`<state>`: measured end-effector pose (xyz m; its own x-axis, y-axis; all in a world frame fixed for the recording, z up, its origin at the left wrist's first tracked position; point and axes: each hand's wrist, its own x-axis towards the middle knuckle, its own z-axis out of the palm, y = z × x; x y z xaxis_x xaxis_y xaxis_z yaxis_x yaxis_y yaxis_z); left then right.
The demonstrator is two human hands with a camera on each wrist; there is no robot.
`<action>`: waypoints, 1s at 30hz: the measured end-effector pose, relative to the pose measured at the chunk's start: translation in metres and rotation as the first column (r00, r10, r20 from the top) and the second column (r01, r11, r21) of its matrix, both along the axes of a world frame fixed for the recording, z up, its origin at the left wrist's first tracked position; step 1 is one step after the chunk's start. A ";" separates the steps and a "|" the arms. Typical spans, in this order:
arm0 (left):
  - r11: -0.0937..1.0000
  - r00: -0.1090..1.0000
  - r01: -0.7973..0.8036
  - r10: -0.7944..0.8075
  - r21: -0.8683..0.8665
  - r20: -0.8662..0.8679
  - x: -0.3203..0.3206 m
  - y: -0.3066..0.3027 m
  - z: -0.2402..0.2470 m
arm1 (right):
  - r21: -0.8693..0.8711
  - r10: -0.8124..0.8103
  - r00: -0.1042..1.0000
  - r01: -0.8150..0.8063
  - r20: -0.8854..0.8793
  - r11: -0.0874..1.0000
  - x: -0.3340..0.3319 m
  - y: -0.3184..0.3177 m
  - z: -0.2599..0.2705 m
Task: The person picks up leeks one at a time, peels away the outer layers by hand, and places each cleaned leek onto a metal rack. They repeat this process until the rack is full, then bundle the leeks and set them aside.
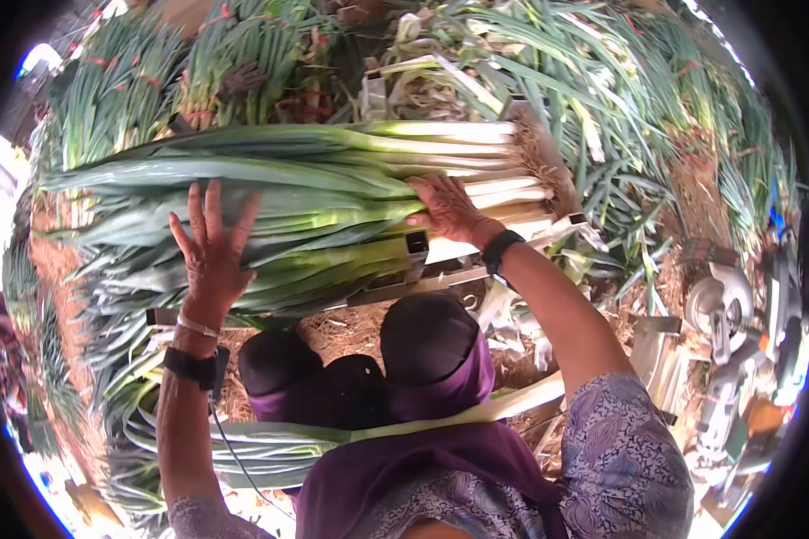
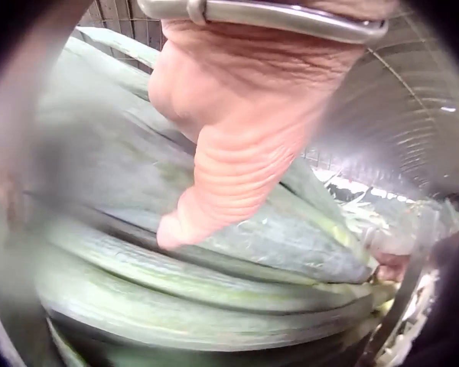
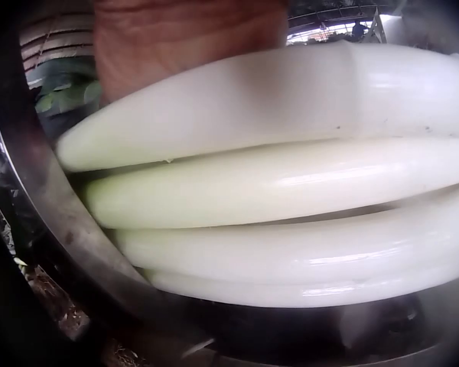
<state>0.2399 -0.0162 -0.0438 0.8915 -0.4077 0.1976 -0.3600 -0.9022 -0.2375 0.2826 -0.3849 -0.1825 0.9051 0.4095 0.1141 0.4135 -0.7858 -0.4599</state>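
A thick bundle of leeks lies across a metal frame (image 1: 416,249), green leaves (image 1: 306,193) to the left, white stalks (image 1: 494,187) and roots (image 1: 535,153) to the right. My left hand (image 1: 214,260) rests on the leaves with fingers spread; the left wrist view shows its thumb side (image 2: 222,160) against broad leaves (image 2: 275,245). My right hand (image 1: 454,213) lies over the stalks where green turns white, fingers pointing left. In the right wrist view several white stalks (image 3: 275,183) pass below part of that hand (image 3: 176,46), its fingertips hidden.
One separate leek (image 1: 458,416) lies across my lap. Tied leek bundles (image 1: 126,90) stand at the back left, loose leeks (image 1: 593,99) at the back right. A metal machine with a round part (image 1: 719,305) is at the right. Dry debris (image 1: 351,332) covers the ground.
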 end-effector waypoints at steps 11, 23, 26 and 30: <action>0.991 0.993 0.118 -0.118 -0.063 -0.002 0.038 -0.035 -0.035 | -0.063 -0.041 0.999 0.039 -0.027 0.997 0.011 0.000 -0.006; 0.991 0.988 0.135 -0.135 -0.006 -0.076 0.012 -0.033 -0.001 | -0.066 0.109 0.964 -0.128 -0.242 0.990 -0.169 -0.058 0.178; 0.989 0.967 0.135 -0.145 -0.063 -0.207 -0.014 -0.022 0.025 | -0.140 0.133 0.958 -0.173 -0.254 0.975 -0.247 -0.070 0.171; 0.946 0.890 0.227 -0.298 -0.233 -0.345 -0.077 -0.007 0.042 | -0.104 0.106 0.962 -0.136 -0.250 0.985 -0.291 -0.065 0.144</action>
